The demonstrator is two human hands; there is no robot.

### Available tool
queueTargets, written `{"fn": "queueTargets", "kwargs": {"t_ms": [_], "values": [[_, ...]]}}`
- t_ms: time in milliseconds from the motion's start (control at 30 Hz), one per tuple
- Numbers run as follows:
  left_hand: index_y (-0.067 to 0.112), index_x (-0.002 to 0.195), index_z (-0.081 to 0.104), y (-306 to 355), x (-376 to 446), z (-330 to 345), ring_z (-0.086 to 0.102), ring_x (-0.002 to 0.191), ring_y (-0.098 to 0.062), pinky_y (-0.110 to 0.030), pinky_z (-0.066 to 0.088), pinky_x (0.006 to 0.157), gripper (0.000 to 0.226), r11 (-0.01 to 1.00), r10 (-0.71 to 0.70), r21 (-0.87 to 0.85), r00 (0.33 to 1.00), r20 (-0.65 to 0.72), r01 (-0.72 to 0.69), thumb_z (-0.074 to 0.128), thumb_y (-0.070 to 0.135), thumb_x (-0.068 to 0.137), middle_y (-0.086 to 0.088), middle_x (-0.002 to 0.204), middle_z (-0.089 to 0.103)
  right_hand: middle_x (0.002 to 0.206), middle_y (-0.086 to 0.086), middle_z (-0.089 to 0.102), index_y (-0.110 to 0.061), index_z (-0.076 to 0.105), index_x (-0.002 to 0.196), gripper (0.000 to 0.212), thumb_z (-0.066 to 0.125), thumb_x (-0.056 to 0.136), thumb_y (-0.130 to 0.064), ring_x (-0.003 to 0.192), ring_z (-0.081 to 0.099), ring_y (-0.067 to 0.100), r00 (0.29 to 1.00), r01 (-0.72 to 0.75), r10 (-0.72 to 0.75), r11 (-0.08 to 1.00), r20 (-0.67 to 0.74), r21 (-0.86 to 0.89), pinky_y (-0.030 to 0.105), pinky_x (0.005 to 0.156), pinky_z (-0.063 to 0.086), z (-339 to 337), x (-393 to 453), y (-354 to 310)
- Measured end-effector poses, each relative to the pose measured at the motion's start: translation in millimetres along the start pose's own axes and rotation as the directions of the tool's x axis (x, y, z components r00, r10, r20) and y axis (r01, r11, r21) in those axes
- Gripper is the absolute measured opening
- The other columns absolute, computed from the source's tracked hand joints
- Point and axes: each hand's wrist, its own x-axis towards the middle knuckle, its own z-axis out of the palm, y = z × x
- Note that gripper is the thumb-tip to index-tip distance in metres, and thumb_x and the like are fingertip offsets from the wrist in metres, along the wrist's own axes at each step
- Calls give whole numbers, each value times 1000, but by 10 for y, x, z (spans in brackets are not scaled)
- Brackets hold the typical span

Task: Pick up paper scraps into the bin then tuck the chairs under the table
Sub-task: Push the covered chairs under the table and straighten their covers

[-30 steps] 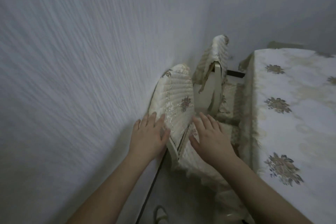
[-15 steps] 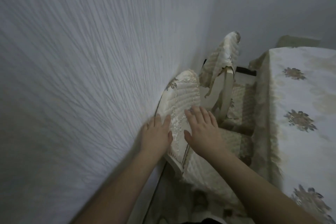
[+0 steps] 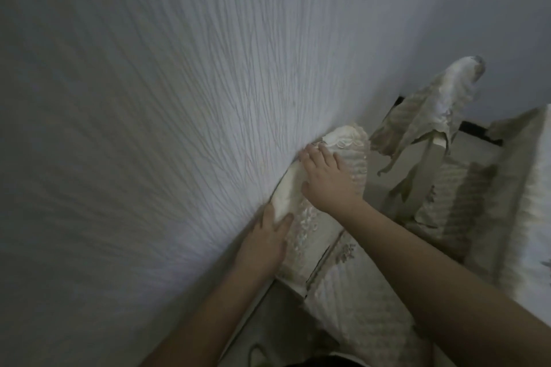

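Wall [image 3: 149, 128], white and finely ribbed, fills the left side of the view. Two chairs stand along it, both in cream quilted covers, and two bare hands reach onto the nearer one. The left hand [image 3: 265, 240] lies low on the outer edge of the near chair's backrest [image 3: 351, 158], where the backrest touches the wall; its fingers are straight and hold nothing. The right hand [image 3: 326, 180] lies flat higher up on the front of the same backrest, fingers spread and pointing toward the rounded top. The hands are apart, one above the other, both pressing on the cover. The near chair's seat [image 3: 357, 301] runs down toward the lower edge. Further right stands the second chair [image 3: 441, 104], its cover torn and hanging loose. At the far right edge a cloth-covered bench [image 3: 533, 188] shows, just beside both seats.
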Motion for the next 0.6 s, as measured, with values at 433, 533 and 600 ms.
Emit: {"fn": "queueTargets", "kwargs": {"t_ms": [433,533,600], "values": [[29,153,4,67,87,-84,55,112,-25,-36,50,86,73,975,-113,-201,989,-97,92,47,38,94,-9,151,23,120,-2,56,-22,52,114,33,47,82,-17,118,49,21,970,174,-164,984,-177,45,42,107,28,134,354,353],[23,152,12,-15,141,-179,53,118,-26,-39,48,93,74,951,-142,-292,984,-111,105,53,37,92,-4,149,32,118,-2,57,-20,53,113,33,46,82,-10,113,53,19,962,206,-186,975,-202,79,37,108,25,172,387,369],[20,152,16,-41,165,-222,49,123,-24,-35,44,99,74,950,-141,-294,986,-94,108,54,37,91,-3,148,35,117,-1,57,-18,53,114,35,45,81,-10,112,54,19,956,226,-203,970,-211,90,34,108,24,200,400,377]]}}
